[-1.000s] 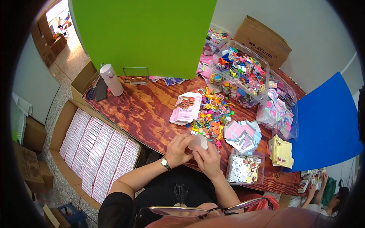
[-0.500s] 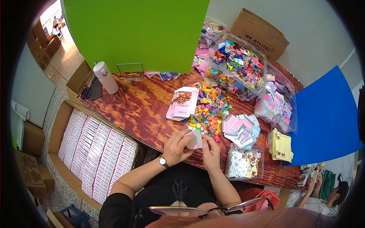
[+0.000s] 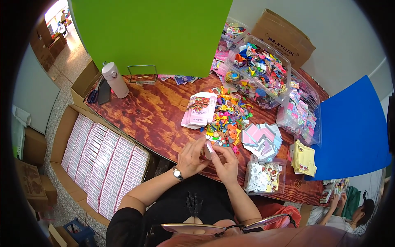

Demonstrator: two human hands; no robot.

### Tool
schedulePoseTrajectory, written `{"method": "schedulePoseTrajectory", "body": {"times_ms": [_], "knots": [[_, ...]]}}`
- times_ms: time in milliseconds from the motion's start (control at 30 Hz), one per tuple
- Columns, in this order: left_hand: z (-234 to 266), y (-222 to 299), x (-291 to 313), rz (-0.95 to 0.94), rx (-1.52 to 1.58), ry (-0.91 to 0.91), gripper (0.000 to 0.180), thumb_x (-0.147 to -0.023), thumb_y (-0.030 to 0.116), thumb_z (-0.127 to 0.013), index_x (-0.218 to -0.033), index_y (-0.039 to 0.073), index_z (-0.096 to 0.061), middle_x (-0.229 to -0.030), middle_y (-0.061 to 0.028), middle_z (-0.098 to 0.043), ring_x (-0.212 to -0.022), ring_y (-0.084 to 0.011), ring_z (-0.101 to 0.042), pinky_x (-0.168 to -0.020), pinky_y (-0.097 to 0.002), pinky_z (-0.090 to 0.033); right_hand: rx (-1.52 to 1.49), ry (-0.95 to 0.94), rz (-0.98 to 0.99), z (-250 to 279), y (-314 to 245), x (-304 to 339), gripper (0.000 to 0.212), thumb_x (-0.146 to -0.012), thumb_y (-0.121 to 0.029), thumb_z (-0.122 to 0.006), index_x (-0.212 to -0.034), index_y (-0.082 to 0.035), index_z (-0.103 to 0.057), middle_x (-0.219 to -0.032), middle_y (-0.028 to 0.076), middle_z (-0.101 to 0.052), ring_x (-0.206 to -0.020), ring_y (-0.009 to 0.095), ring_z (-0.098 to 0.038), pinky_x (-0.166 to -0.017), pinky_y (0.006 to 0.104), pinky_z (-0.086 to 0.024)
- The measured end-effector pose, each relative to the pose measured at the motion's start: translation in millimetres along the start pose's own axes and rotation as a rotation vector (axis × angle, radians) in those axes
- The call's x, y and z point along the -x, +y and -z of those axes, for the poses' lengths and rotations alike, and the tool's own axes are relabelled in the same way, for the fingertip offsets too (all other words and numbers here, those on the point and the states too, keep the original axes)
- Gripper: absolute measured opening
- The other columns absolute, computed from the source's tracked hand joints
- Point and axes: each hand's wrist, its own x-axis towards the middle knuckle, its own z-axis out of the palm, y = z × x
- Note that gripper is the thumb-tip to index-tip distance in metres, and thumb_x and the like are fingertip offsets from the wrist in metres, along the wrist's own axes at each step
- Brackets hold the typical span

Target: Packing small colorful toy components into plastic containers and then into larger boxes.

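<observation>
Near the table's front edge, my left hand (image 3: 191, 158) and my right hand (image 3: 226, 162) are closed on a small pink-and-white paper carton (image 3: 209, 148). It shows edge-on between my fingertips, with part hidden behind them. My right thumb presses against its near side. Just beyond my fingers spreads a heap of small colourful plastic trinkets (image 3: 230, 117). Left of this heap lies a stack of flat pink cartons (image 3: 199, 109) with printed figures. To the right is a loose pile of pink, white and bluish cards (image 3: 262, 140).
A clear box of small packets (image 3: 265, 177) stands at the front right, beside yellow packets (image 3: 303, 158). Bins of trinkets (image 3: 259, 70) are at the back right. A pink bottle (image 3: 115, 80) stands far left. Left of the table, a large carton (image 3: 57, 164) holds rows of packed boxes.
The carton has turned from showing its flat pale face to standing edge-on. My right hand's fingers have shifted left and over it; my left hand has hardly moved.
</observation>
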Motion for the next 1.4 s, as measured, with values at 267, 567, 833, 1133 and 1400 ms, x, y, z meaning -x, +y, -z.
{"method": "schedulePoseTrajectory", "body": {"times_ms": [267,567,833,1133,1400], "knots": [[-0.4,2.6,5.9,-0.039,-0.126,-0.039,0.093,-0.066,0.020,-0.083,-0.145,-0.008,-0.041,-0.132,-0.0229,-0.057,-0.107,-0.0381,-0.058,-0.094,-0.0486,-0.046,0.416,0.030,0.215,-0.7,-11.7,-2.5,0.023,-0.087,0.000,-0.072,-0.109,-0.002,-0.073,-0.095,0.013,-0.067,-0.084,0.025,-0.069,-0.074,0.0331,-0.056],[-0.6,4.7,11.0,0.008,-0.204,-0.119,0.092,-0.070,0.023,-0.078,-0.145,-0.012,-0.037,-0.130,-0.0261,-0.053,-0.107,-0.0413,-0.054,-0.089,-0.0485,-0.045,0.275,-0.076,0.118,6.9,-3.7,6.2,0.029,-0.090,-0.001,-0.069,-0.119,0.001,-0.070,-0.112,0.017,-0.071,-0.101,0.030,-0.071,-0.086,0.0377,-0.056],[-2.0,7.5,9.2,0.029,-0.294,-0.167,0.091,-0.072,0.021,-0.075,-0.147,-0.011,-0.036,-0.133,-0.0256,-0.050,-0.107,-0.0395,-0.052,-0.088,-0.0479,-0.042,0.611,0.035,0.513,-13.5,6.7,18.7,0.042,-0.090,0.002,-0.067,-0.132,0.005,-0.060,-0.120,0.023,-0.068,-0.108,0.035,-0.069,-0.094,0.0401,-0.054],[31.1,5.8,-23.3,-0.121,-0.093,-0.124,0.114,-0.071,0.054,-0.085,-0.151,-0.005,-0.028,-0.154,-0.0277,-0.035,-0.143,-0.0473,-0.031,-0.117,-0.0633,-0.020,-0.475,0.285,-0.286,19.8,38.7,-3.2,0.039,-0.103,-0.007,-0.055,-0.141,0.002,-0.051,-0.132,0.011,-0.061,-0.116,0.016,-0.060,-0.097,0.0304,-0.051],[-8.5,-16.4,2.2,0.248,0.587,-0.154,0.106,-0.067,0.032,-0.095,-0.148,-0.002,-0.036,-0.142,-0.0217,-0.049,-0.131,-0.0353,-0.051,-0.108,-0.0445,-0.043,-0.195,-0.238,-0.305,14.9,23.7,-3.0,0.042,-0.102,-0.017,-0.060,-0.141,-0.006,-0.052,-0.124,0.010,-0.064,-0.112,0.022,-0.064,-0.090,0.0353,-0.054]]}}
